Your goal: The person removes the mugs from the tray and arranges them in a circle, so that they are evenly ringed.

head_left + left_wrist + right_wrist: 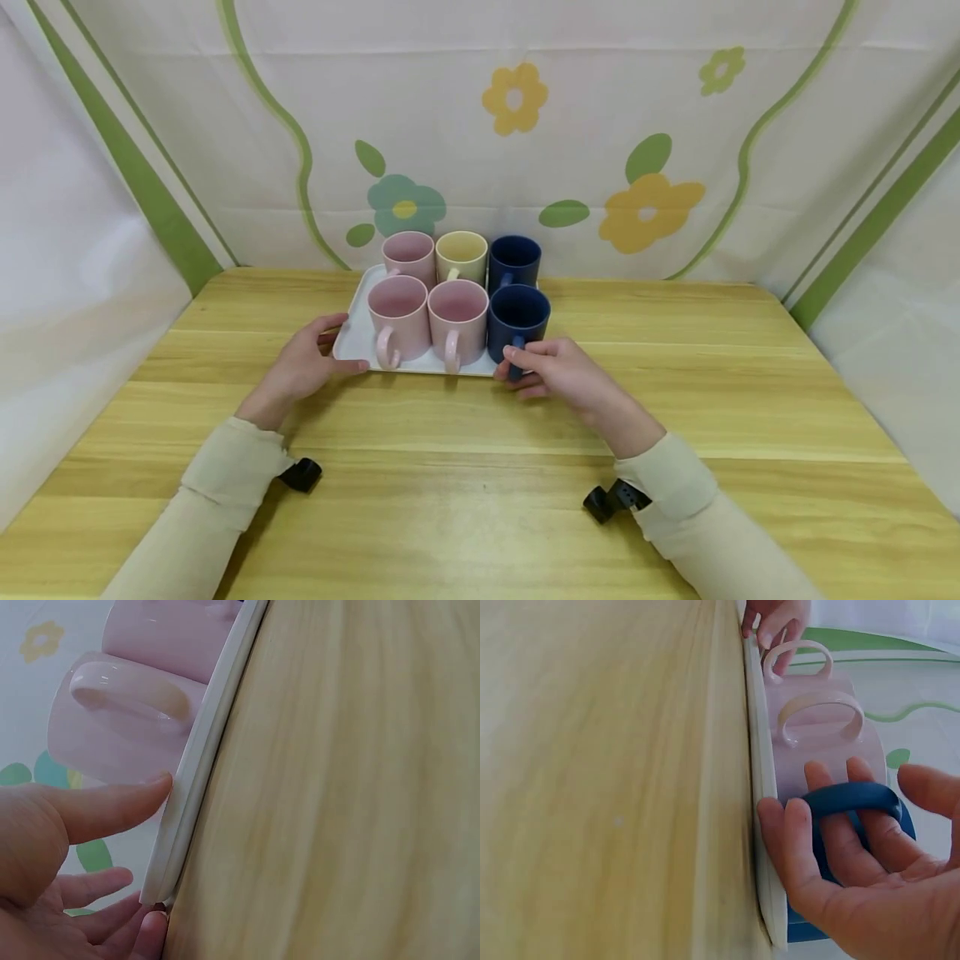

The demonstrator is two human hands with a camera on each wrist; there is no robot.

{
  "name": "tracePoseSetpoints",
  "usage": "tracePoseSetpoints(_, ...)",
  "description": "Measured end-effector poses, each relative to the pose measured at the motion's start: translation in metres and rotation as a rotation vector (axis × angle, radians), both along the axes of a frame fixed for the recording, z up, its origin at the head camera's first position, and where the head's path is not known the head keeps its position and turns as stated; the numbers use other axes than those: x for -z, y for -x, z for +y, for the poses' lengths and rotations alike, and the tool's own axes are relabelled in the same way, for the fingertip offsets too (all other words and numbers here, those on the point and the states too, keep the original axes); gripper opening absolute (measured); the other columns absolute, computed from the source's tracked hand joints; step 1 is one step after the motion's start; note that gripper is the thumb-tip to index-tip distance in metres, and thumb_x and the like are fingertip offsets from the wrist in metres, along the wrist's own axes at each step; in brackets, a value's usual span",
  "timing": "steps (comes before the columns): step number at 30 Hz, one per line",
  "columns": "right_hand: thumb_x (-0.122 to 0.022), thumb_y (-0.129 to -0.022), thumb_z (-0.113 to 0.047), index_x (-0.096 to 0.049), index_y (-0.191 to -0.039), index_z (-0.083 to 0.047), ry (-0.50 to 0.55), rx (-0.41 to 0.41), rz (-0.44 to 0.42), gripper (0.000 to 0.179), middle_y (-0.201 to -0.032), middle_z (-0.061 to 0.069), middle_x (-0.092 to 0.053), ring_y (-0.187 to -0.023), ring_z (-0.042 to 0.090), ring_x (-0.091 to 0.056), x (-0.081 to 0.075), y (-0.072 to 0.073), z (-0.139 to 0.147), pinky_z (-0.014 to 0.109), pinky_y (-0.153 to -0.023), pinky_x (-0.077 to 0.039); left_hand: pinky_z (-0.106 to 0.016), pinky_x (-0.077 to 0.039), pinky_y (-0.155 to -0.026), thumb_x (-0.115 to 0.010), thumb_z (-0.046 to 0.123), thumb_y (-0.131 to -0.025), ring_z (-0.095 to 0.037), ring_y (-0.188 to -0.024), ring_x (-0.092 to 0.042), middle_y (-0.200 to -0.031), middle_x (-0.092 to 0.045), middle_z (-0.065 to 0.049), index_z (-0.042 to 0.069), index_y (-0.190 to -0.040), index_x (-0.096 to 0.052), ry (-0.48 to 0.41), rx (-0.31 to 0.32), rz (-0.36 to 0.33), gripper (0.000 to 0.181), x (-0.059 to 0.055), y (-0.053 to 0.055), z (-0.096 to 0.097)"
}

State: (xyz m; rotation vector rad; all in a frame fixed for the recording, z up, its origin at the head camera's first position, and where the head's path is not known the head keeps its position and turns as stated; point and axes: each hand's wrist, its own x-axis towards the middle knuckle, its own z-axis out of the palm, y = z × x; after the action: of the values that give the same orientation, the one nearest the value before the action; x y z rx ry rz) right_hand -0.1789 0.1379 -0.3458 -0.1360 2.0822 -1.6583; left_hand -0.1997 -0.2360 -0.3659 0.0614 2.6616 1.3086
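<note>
A white tray [356, 337] lies on the wooden table and bears several mugs in two rows. My left hand [306, 360] holds the tray's near left corner, its thumb along the front rim and its fingers at the left side. In the left wrist view a fingertip [152, 930] shows at the tray's lower edge. My right hand [566, 375] is at the front dark blue mug [517, 321]. Two of its fingers pass through the mug's handle [855, 799], while the other fingers rest by the tray's rim.
Two pink mugs, a left one [399, 321] and a middle one [459, 321], share the front row. Behind stand a pink mug [409, 254], a yellow mug [461, 258] and another dark blue mug [514, 258]. A flowered cloth [450, 108] hangs behind the table [450, 483].
</note>
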Motion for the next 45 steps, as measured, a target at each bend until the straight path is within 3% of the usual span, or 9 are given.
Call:
tracePoseSetpoints(10, -0.056, -0.111, -0.036, -0.076, -0.112, 0.003, 0.03, 0.092, -0.039, 0.043, -0.103, 0.006, -0.081, -0.107, 0.025, -0.076, -0.006, -0.003, 0.005, 0.031, -0.09, -0.062, -0.066, -0.038, -0.12, -0.083, 0.019, -0.092, -0.053, -0.146, -0.043, -0.16, -0.043, -0.036, -0.005, -0.165, -0.027, 0.057, 0.0, -0.002, 0.094, -0.001, 0.0, 0.003)
tracePoseSetpoints(22, -0.055, -0.112, -0.031, -0.074, -0.108, 0.005, 0.065, 0.164, -0.053, 0.041, -0.093, 0.001, -0.077, -0.098, 0.017, -0.077, -0.007, -0.003, 0.004, 0.043, -0.103, -0.06, -0.065, -0.037, -0.121, -0.082, 0.019, -0.093, -0.051, -0.147, -0.041, -0.161, -0.042, -0.034, -0.004, -0.165, -0.027, 0.069, -0.023, -0.013, 0.094, -0.003, 0.001, 0.005)
tracePoseSetpoints(30, -0.056, -0.111, -0.027, -0.071, -0.113, 0.008, 0.103, 0.206, -0.078, 0.038, -0.087, -0.001, -0.074, -0.096, 0.019, -0.077, -0.01, -0.006, 0.0, 0.043, -0.103, -0.059, -0.065, -0.036, -0.122, -0.082, 0.021, -0.094, -0.051, -0.149, -0.039, -0.164, -0.039, -0.033, -0.003, -0.166, -0.025, 0.078, -0.026, -0.033, 0.094, -0.002, 0.0, 0.001)
tracePoseSetpoints(45, -0.057, -0.11, -0.021, -0.069, -0.119, 0.009, 0.191, 0.257, -0.088, 0.034, -0.096, 0.003, -0.072, -0.092, 0.021, -0.071, -0.012, -0.009, 0.0, 0.041, -0.104, -0.06, -0.064, -0.038, -0.121, -0.081, 0.023, -0.095, -0.05, -0.148, -0.04, -0.165, -0.038, -0.031, -0.002, -0.166, -0.026, 0.078, -0.028, -0.044, 0.093, -0.002, -0.001, 0.001)
